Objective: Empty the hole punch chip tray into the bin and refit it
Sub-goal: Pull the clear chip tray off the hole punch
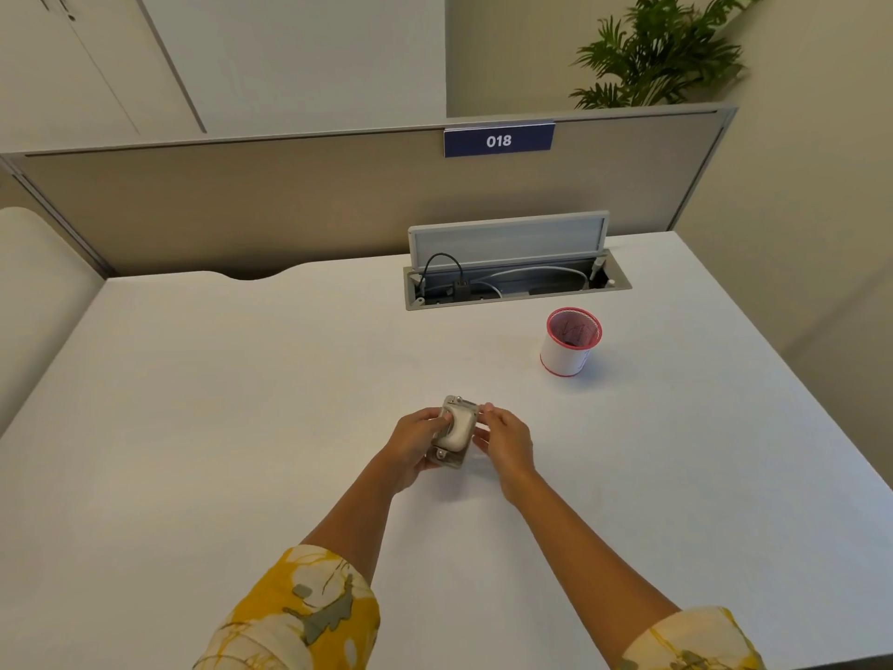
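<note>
while both hands meet over the white counter [241,379], the hole punch [453,431] sits between them at the counter's middle. the left hand [414,447] wraps its fingers around the punch's left side, thumb on the pale lever. the right hand [505,442] touches the right edge with fingers drawn together; whether they pinch the chip tray cannot be told, as the tray is hidden beneath. the red-rimmed bin [570,341] stands well apart, upright, its contents hard to make out.
</note>
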Demonstrator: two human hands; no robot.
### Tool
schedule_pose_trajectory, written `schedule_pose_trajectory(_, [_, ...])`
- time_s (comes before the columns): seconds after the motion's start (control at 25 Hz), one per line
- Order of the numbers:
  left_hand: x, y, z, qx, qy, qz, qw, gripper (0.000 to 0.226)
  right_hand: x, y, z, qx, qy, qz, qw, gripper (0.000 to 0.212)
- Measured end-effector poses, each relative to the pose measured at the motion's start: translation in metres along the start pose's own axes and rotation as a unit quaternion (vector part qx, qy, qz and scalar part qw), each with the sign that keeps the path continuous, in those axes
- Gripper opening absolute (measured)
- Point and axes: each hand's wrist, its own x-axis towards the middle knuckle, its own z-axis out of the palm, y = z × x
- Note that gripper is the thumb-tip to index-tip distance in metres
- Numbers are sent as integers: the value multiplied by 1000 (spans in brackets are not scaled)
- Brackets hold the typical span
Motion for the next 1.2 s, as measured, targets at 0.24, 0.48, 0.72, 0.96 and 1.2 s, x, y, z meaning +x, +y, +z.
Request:
schedule_pose_trajectory(0.24, [-4, -1, -7, -2, -25, -1, 1000, 24, 13, -9, -6, 81, -62, 90, 991, 14])
schedule_pose_trajectory(0.48, [-5, -3, -11, -2, -32, -1, 999, 23, 16, -8, -5, 141, -78, 163, 973, 16])
schedule_pose_trajectory(0.72, [-9, -5, -13, -3, -51, -4, 999, 28, 13, -8, -4, 143, -68, 207, 965, 20])
schedule_pose_trajectory(0.96, [-10, -11, -12, -38, -13, 6, 999, 20, 7, -9, 1, 53, -52, 90, 993, 15])
schedule_pose_trajectory(1.2, [-8, -8, -5, -76, 37, 35, 996, 19, -7, -6, 11, -94, -13, -79, 992, 26])
